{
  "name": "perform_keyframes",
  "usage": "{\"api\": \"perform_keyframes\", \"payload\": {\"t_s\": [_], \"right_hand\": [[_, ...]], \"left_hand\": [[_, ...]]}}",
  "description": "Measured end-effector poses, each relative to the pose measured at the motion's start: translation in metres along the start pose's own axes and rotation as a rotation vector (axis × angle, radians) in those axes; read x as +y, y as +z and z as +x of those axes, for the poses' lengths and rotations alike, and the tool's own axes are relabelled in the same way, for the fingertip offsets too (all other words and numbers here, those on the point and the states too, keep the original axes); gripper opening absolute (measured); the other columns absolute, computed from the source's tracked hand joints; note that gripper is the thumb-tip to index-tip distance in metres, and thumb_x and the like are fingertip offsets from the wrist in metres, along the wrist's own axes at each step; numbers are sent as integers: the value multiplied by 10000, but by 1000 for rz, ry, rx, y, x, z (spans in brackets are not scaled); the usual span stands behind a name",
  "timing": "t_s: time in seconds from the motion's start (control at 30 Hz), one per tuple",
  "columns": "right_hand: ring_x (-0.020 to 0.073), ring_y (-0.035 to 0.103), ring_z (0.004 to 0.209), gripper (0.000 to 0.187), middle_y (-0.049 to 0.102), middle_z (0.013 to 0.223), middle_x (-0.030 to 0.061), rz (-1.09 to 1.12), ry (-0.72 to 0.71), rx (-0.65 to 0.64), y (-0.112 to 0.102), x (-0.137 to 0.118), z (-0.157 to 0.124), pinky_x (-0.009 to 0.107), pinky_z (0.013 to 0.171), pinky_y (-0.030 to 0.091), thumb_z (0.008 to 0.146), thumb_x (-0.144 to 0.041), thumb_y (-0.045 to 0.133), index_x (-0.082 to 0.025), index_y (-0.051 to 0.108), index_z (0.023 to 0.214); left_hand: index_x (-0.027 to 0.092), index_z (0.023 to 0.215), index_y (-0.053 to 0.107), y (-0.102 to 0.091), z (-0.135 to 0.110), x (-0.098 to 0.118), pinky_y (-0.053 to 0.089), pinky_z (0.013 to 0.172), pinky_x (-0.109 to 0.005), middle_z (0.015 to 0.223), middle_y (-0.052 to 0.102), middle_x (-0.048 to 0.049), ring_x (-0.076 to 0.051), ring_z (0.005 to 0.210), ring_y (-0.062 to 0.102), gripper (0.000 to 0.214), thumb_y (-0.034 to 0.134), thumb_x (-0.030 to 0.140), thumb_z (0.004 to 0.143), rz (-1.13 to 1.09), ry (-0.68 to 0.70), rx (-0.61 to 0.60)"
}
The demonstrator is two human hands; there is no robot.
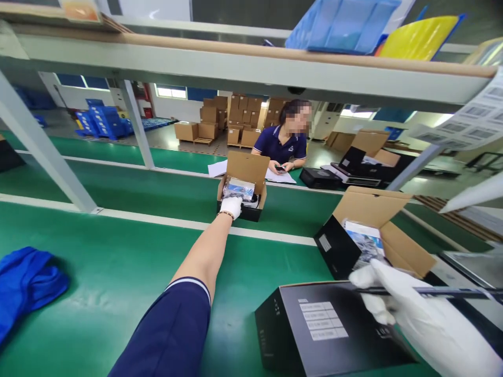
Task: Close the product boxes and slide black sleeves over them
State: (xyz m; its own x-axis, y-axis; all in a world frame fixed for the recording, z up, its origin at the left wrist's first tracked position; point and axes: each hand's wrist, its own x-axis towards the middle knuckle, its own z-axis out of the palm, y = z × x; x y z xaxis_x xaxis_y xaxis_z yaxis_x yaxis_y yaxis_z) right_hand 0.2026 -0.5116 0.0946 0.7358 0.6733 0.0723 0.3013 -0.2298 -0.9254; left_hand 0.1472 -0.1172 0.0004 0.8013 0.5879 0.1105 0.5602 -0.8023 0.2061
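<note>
My left hand (231, 206), in a white glove, reaches far forward and rests on the near edge of a small open cardboard box (245, 180) with bagged items inside, standing on the green conveyor belt. Its fingers look curled on the box edge. My right hand (396, 303), also gloved, holds a thin dark pen-like stick (440, 291) above a closed black box (330, 324) bearing a white label. Just behind it stands a second open box (373, 230) with a printed leaflet inside.
A blue cloth (23, 283) lies at the left of the green table (118, 272). A metal shelf frame (236, 68) crosses overhead, with blue and yellow sheets on top. Across the belt a person (285, 141) in a dark shirt sits holding a phone. Cartons are stacked behind.
</note>
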Motion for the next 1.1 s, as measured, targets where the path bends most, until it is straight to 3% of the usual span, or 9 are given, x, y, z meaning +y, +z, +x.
{"api": "perform_keyframes", "payload": {"t_s": [0.1,0.2,0.33,0.4,0.47,0.6,0.77,1.1], "right_hand": [[121,440,440,529,546,554,36,-93,133,-93,9,-12,-1,238,383,332,778,-709,542,-193,658,747],[121,441,463,559,546,537,21,-200,133,-161,17,-13,-3,240,438,353,791,-731,506,-191,638,736],[128,449,503,557,505,516,-5,-278,70,-126,23,-5,-7,252,507,361,834,-712,458,-199,622,692],[135,474,535,538,513,536,-7,-287,16,-138,24,-3,-8,260,544,373,848,-689,461,-204,625,681],[136,484,545,526,520,550,-9,-288,-18,-181,25,-3,-9,267,568,383,858,-670,460,-206,624,670],[131,469,519,522,490,515,-23,-274,-41,-227,28,-6,-10,268,566,385,859,-657,460,-208,594,629],[125,445,495,497,463,492,-37,-274,-69,-224,32,-10,-11,268,547,378,861,-628,475,-208,569,613],[116,446,505,469,461,522,-43,-362,-137,-272,34,-12,-12,257,542,389,904,-566,433,-207,549,625]], "left_hand": [[145,1163,575,-8,5,7,493,913,-454,1189,591,-98,-225,1055,589,338,574,367,908,17,13,-36],[155,1149,595,-20,-15,10,471,931,-448,1166,615,-101,-234,1063,587,334,595,361,886,28,48,-38],[179,1041,664,-18,-94,5,476,850,-349,1012,684,-110,-244,952,624,260,640,260,796,50,72,-28],[172,932,686,-9,-144,1,480,776,-319,905,690,-102,-225,863,633,175,554,220,828,58,84,-28],[154,851,684,1,-189,-3,467,766,-335,860,678,-111,-231,833,625,224,462,183,862,73,100,-14],[174,807,662,20,-241,-8,442,757,-325,816,654,-76,-219,817,599,267,413,191,901,29,173,38],[183,760,633,27,-249,-7,425,726,-331,781,639,-58,-217,782,589,280,406,221,919,-47,181,120],[189,778,618,28,-248,-10,419,740,-324,797,642,-45,-205,792,589,258,413,247,923,-96,147,67]]}}
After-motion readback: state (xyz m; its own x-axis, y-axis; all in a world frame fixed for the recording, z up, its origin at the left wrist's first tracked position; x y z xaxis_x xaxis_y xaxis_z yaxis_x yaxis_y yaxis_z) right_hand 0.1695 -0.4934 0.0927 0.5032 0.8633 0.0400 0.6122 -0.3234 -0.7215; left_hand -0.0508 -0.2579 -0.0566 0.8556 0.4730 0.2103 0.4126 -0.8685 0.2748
